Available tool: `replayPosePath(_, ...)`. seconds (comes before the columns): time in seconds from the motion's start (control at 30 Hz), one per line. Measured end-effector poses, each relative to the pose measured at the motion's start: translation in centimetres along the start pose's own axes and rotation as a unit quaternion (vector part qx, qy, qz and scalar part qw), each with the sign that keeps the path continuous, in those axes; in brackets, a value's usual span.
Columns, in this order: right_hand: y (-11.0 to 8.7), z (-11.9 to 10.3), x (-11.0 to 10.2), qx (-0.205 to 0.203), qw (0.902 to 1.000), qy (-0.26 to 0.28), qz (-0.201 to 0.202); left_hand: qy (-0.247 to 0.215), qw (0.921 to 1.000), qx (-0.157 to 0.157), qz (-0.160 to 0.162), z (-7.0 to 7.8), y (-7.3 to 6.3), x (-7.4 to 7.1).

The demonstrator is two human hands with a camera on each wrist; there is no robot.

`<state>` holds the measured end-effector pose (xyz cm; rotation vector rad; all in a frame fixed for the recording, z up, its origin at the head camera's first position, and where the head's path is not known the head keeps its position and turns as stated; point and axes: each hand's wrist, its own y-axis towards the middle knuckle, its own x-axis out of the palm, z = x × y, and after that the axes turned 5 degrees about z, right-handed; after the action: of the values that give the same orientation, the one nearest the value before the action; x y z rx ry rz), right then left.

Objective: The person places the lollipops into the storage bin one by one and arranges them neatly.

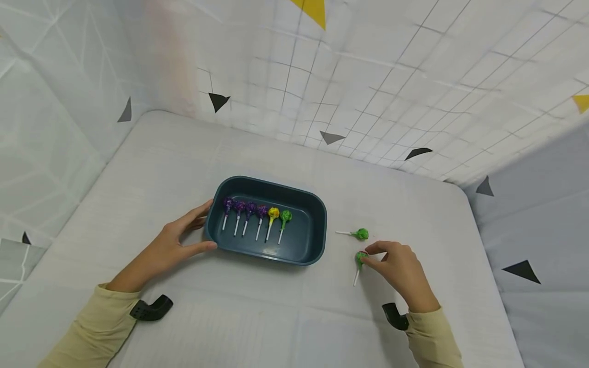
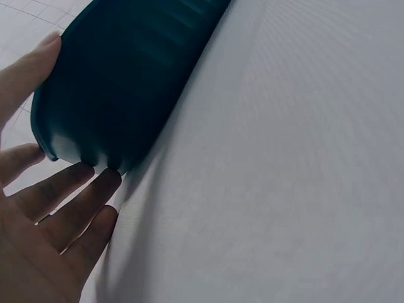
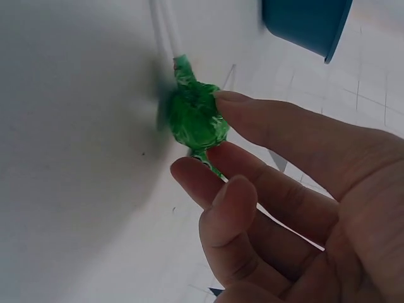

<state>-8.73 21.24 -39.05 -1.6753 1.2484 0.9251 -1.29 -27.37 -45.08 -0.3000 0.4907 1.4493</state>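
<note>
My right hand (image 1: 399,271) pinches the wrapped head of a green lollipop (image 1: 360,258) between thumb and fingers, its white stick pointing toward me. Close up in the right wrist view, the thumb lies against the green wrapper (image 3: 197,117). Just beyond it, another green lollipop (image 1: 362,234) rests on the table, stick to the left. With spread, fairly straight fingers, my left hand (image 1: 172,246) touches the left end of a dark teal tray (image 1: 303,243). Inside stand in a row several purple lollipops (image 1: 250,207), one yellow lollipop (image 1: 273,213) and one green lollipop (image 1: 286,216).
A white cloth covers the table (image 1: 239,317). Patterned sheets (image 1: 276,66) hang behind it and on both sides. Black wrist-worn pieces (image 1: 152,308) sit at each sleeve cuff.
</note>
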Motion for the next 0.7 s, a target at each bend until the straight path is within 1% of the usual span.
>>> replayPosePath(0.2, -0.05, 0.43, 0.24, 0.000, 0.9999, 0.009, -0.007, 0.005, 1.0000, 0.005, 0.002, -0.01, 0.01, 0.02)
replayPosePath(0.33, 0.03, 0.59, 0.37, -0.007, 0.9999, 0.014, -0.006, 0.002, 1.0000, 0.003, 0.002, -0.12, -0.01, 0.01)
replayPosePath(0.53, 0.18, 0.79, 0.58, -0.021, 0.9995, 0.021, -0.003, -0.004, 0.9999, -0.010, -0.004, -0.24, 0.00, -0.02)
replayPosePath(0.7, 0.24, 0.98, 0.75, -0.029, 0.9993, 0.022, -0.002, -0.005, 1.0000, -0.007, -0.003, -0.27, 0.03, 0.04)
